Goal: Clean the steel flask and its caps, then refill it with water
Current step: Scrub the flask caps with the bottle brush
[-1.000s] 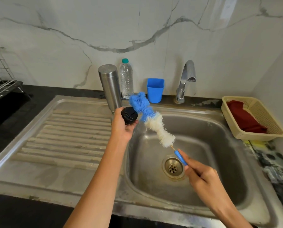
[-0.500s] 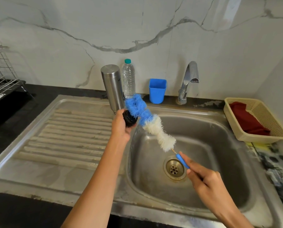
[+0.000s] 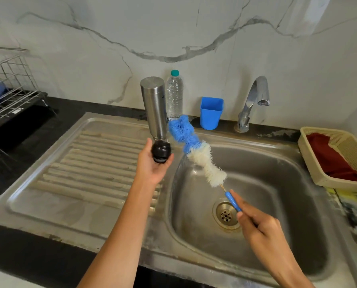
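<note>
Half a second ago the fluffy blue-and-white bottle brush [image 3: 196, 151] pressed against the round black flask cap [image 3: 161, 151]; now its blue tip has drawn just clear of it. Cupping the cap over the sink's ribbed drainboard [image 3: 86, 163] is the left hand [image 3: 152, 165], while the right hand [image 3: 258, 227] pinches the brush's blue handle above the drain. Behind the cap, the steel flask [image 3: 154, 107] stands inverted at the sink's back edge.

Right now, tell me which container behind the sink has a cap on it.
The clear plastic bottle, topped by a teal cap. The blue cup is open, and the steel flask stands upside down.
</note>
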Demonstrator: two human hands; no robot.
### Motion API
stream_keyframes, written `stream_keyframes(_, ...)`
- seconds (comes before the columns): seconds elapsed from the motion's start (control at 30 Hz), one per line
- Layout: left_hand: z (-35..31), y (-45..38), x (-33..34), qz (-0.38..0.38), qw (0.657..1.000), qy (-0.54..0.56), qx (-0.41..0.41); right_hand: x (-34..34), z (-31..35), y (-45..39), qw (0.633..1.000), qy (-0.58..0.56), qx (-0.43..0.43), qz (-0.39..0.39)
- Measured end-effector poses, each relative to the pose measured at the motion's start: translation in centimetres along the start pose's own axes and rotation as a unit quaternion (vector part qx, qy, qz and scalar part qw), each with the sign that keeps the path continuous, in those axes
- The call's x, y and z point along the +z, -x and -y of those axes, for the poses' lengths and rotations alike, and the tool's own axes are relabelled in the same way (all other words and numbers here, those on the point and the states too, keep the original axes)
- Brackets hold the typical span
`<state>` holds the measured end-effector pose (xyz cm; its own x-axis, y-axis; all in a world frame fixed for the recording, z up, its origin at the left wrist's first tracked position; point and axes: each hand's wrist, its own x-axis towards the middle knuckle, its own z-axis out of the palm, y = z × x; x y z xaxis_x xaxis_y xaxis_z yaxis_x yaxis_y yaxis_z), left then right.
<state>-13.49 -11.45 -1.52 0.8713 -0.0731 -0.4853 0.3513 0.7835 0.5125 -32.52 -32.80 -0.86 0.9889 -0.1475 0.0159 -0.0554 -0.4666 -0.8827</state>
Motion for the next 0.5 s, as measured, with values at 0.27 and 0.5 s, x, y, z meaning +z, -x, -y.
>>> stream_keyframes(0.27, 0.1, -1.2, -2.7, -0.103, 0.919, -0.322, 0.200, 1.1, 0.2, -1.0, 0.996, -0.044, 0.065, 0.035)
stream_keyframes(0.5, 0.4, -3.4, -4.7, -0.136, 0.825, -0.480, 0.265, 1.5, 0.9, -3.2, 0.997, -0.047, 0.058, 0.023)
